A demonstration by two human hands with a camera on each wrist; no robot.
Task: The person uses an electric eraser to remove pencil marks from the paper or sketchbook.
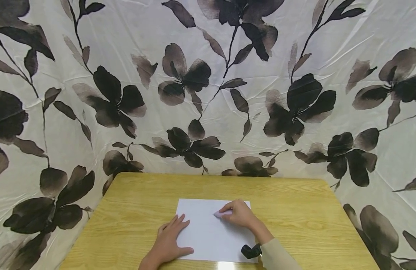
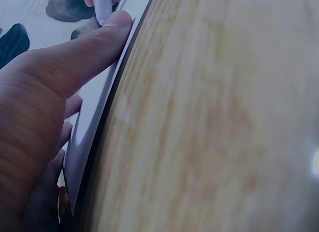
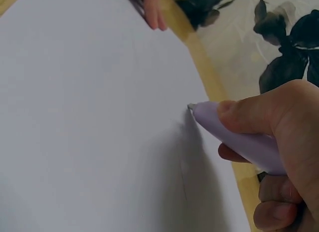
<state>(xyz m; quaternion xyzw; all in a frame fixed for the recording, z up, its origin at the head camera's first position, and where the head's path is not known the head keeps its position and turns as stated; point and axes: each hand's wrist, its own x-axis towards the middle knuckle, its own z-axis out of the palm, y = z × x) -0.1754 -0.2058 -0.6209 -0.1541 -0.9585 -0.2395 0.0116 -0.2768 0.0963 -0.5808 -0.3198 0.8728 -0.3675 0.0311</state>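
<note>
- The sheet (image 1: pixel 208 240) lies flat at the lower middle of the head view, white and roughly rectangular, on a yellow wood-grain table (image 1: pixel 295 210).
- The right hand (image 1: pixel 241 214) is over the sheet's upper right part; its grip is closed round a pale purple tool (image 1: pixel 225 213), thumb and fingers pinching the barrel.
- The tool is pen-shaped and slanted, its small grey tip pointing left in the head view, right of the sheet's middle; whether the tip touches the sheet I cannot tell.
- A thin, faint reddish line (image 3: pixel 183 179) runs on the sheet at the lower middle of the right wrist view, within the shadow below the tip.
- The left hand (image 1: pixel 169 238) rests on the sheet's left edge, its grip released, fingers spread toward the top of the frame and thumb laid near the lower left corner.
- A beige sleeve (image 1: pixel 279 255) covers the right forearm at the lower right; a black device (image 1: pixel 251 251) at that wrist hides part of the sheet's lower right.
- White cloth (image 1: pixel 208 37) with dark flowers fills the upper frame and both sides.
</note>
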